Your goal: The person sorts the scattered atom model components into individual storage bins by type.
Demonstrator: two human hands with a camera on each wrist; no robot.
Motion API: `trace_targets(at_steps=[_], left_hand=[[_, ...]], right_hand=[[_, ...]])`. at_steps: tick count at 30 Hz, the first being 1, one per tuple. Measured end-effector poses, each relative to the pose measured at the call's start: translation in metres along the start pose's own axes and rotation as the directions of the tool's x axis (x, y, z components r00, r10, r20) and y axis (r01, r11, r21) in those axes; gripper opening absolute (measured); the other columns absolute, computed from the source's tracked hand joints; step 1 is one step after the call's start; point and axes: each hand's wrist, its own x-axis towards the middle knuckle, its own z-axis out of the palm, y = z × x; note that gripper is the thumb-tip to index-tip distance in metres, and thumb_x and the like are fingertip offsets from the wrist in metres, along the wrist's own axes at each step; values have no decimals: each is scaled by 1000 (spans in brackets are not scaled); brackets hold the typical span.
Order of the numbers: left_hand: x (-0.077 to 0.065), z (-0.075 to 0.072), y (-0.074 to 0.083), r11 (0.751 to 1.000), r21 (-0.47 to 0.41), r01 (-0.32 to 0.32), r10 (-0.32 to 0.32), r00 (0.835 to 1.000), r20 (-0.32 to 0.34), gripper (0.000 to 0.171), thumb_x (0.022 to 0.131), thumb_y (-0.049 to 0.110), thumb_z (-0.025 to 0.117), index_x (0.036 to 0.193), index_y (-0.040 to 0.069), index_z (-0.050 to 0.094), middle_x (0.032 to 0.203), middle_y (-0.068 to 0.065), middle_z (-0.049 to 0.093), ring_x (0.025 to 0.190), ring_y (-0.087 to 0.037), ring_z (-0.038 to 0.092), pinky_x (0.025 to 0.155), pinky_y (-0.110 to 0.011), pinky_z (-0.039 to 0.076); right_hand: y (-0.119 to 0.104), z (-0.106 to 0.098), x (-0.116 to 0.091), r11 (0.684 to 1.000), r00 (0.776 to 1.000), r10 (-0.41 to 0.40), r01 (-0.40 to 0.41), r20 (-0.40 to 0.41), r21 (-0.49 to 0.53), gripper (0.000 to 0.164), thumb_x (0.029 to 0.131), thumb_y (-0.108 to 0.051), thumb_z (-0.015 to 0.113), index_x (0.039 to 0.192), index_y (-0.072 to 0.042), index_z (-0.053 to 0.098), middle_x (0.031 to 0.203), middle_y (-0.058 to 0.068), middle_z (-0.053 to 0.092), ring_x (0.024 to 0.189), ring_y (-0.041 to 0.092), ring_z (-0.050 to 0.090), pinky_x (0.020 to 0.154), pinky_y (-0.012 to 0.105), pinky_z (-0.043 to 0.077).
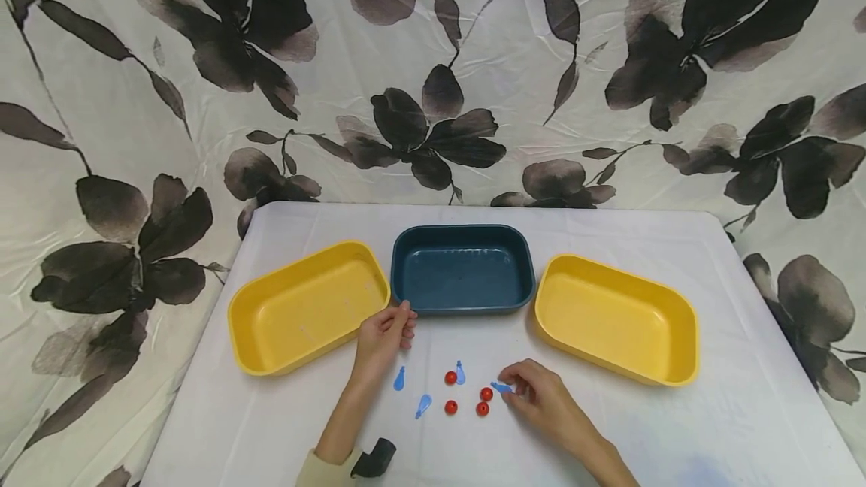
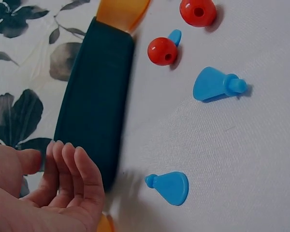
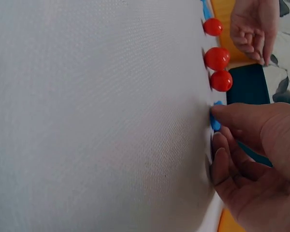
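Right fingers (image 1: 517,371) pinching blue piece (image 1: 501,387), round glossy beads (image 3: 217,59)

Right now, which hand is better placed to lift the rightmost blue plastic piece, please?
Probably the right hand: it touches that blue plastic piece; the left hand is beside the teal tray.

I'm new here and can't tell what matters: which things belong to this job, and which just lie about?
Probably the job:
blue piece at the right hand
three other blue pieces
four red beads
dark tray
two yellow trays

Probably just there:
white cloth
flowered cloth
black object by the sleeve
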Motion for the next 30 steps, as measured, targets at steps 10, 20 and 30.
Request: trace_targets(at_steps=[10,20,30], left_hand=[[2,2,0,1000,-15,24,-24,1000,20,37,105,27,62,104,-9,71,90,-19,70,66,-15,60,59,-18,54],[4,6,1,994,-50,93,-93,996,14,40,107,30,59,106,-7,73,90,-13,70,72,-16,62,62,-20,56],[5,5,5,989,-83,119,-115,992,43,41,106,32,60,106,-7,74,87,-7,70,73,-14,60,62,-19,54]], right_hand=[[-1,-2,3,1000,1000,-23,23,-4,-19,18,89,3,76,101,-9,71,90,-4,61,76,4,54,66,20,51],[-4,-8,6,999,1000,-11,10,-20,-36,18,87,4,78,98,-9,71,89,-4,63,76,5,55,68,21,53],[-2,-16,14,1000,1000,8,-9,-12,-13,18,87,3,78,96,-9,70,87,-5,64,78,7,58,73,21,56]])
